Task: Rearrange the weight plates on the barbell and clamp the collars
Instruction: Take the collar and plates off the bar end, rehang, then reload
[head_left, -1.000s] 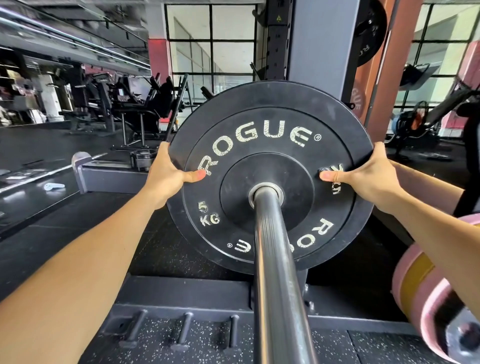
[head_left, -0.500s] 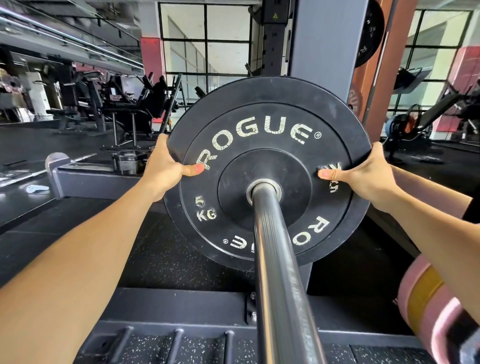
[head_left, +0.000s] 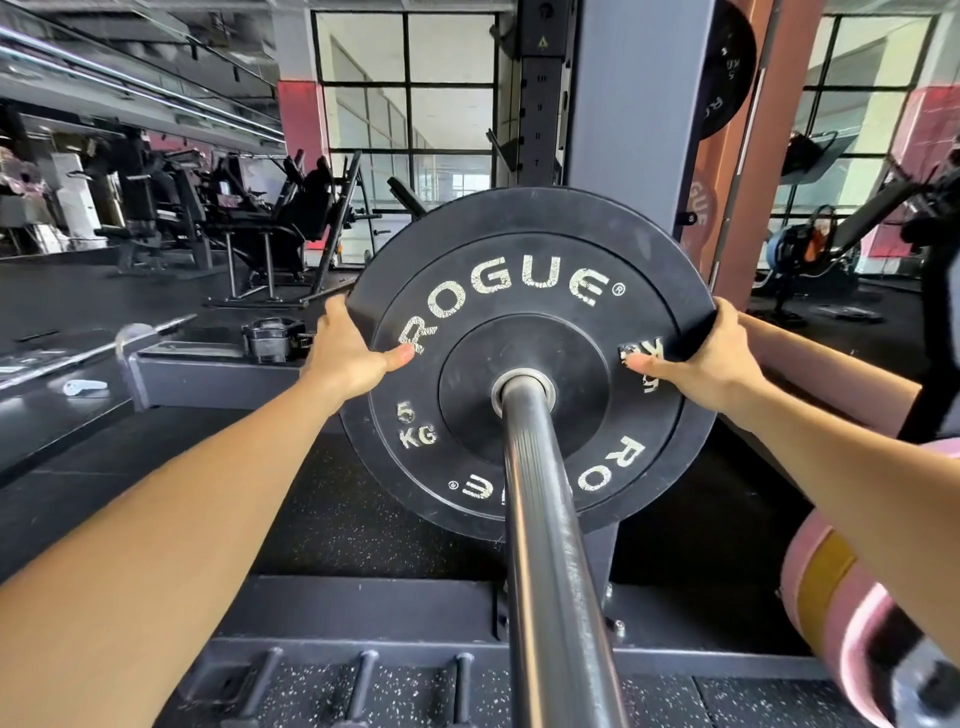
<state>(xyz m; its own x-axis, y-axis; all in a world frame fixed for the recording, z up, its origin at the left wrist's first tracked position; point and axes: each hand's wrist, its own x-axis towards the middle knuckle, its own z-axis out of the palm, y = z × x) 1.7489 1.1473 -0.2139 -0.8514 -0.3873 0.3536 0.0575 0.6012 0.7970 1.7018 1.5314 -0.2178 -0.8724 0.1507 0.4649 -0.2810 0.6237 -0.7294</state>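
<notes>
Head view: a black 5 kg Rogue bumper plate (head_left: 530, 364) sits threaded on the steel barbell sleeve (head_left: 545, 519), which runs from the bottom of the frame up into the plate's centre hole. The left hand (head_left: 353, 356) holds the plate's left rim, thumb laid on the face by the "R" and fingers wrapped out of sight behind the edge. The right hand (head_left: 711, 358) mirrors it on the right rim, thumb across the worn lettering. Each grip is pinching the plate between thumb and hidden fingers.

Compared with a second ago, both hands keep the same hold at the same clock positions and the lettering has not rotated. The plate reads slightly further along the sleeve and closer to the grey rack upright (head_left: 628, 130) behind it, though the head camera has also shifted, so how far it has really slid cannot be told. Judged from this, the plate is being pushed inward toward its seat, and that step is near its end.

A black collar (head_left: 272, 339) lies on the grey steel beam (head_left: 208, 369) to the left, well apart from the sleeve, so clamping is probably still to come. A pink plate with a yellow band (head_left: 841, 608) shows at lower right, blurred, and another black plate (head_left: 727, 67) hangs high on the rack.
</notes>
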